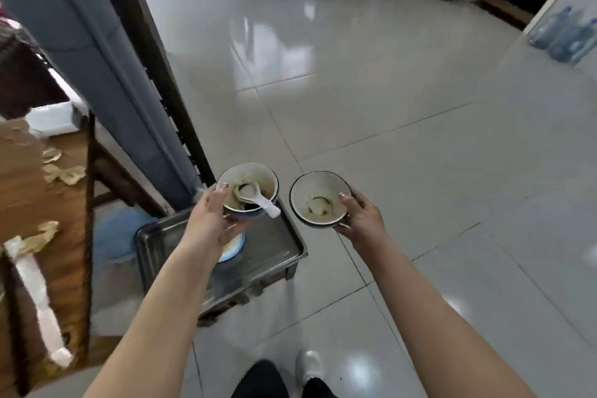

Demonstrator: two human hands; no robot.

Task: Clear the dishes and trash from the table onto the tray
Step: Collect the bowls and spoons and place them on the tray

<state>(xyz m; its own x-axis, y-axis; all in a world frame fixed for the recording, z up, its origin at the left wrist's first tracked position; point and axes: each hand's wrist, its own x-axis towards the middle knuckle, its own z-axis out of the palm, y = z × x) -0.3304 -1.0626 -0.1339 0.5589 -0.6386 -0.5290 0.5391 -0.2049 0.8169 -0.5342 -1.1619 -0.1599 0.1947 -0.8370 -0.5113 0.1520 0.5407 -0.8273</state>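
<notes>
Being clamped by the left grip (210, 220), a dirty bowl (255, 179) holding a white spoon (258, 199) is being held above the metal tray (277, 244). Right of it, a second stained bowl (318, 199) is being clamped by the right grip (361, 216). Left of both, scraps (66, 173) are lying on the desk (22, 194).

no readable text, labels or signs

Two bowls (258, 176) (310, 191), one white spoon (266, 205), one metal tray (277, 242), one plate (235, 247), two hands (210, 220) (363, 216)
</notes>
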